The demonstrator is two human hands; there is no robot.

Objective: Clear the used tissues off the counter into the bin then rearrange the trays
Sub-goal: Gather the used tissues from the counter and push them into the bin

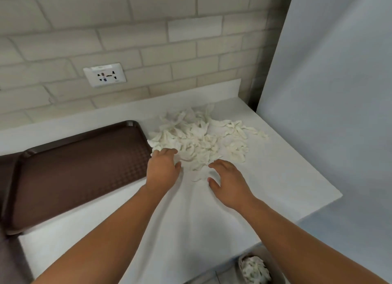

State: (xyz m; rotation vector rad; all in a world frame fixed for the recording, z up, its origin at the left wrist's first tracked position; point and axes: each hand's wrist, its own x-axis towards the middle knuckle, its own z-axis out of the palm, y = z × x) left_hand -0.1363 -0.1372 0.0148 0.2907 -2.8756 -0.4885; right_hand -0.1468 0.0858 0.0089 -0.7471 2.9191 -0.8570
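The used tissues (199, 137) are lying in a loose heap just beyond the fingertips of both hands, spreading away from them toward the tiled wall (148, 39). They are looking like white, crumpled, twisted scraps, thickest ahead of the left hand (163, 167) and thinning into scattered pieces ahead of and to the outer side of the right hand (229, 184). A few small shreds are sitting between the two hands on the white counter (186, 220).

The left hand is reaching palm down with its fingers bent over the heap's near edge; whether they are pinching any tissue is impossible to tell, since the tips are blending into the paper. The right hand is hovering or resting just short of the heap with fingers spread and relaxed, thumb out, holding nothing.

A brown tray (80, 167) is lying just to the outer side of the left hand, its corner touching the heap's edge. More brown surface further out on that side is being cut off by the frame. Below the right forearm, off the counter's edge, a bin (275, 269) is showing only partly, the arm crossing it, with white tissues (254, 269) already inside. A wall socket (105, 74) is sitting well beyond the left hand, its markings blurred.
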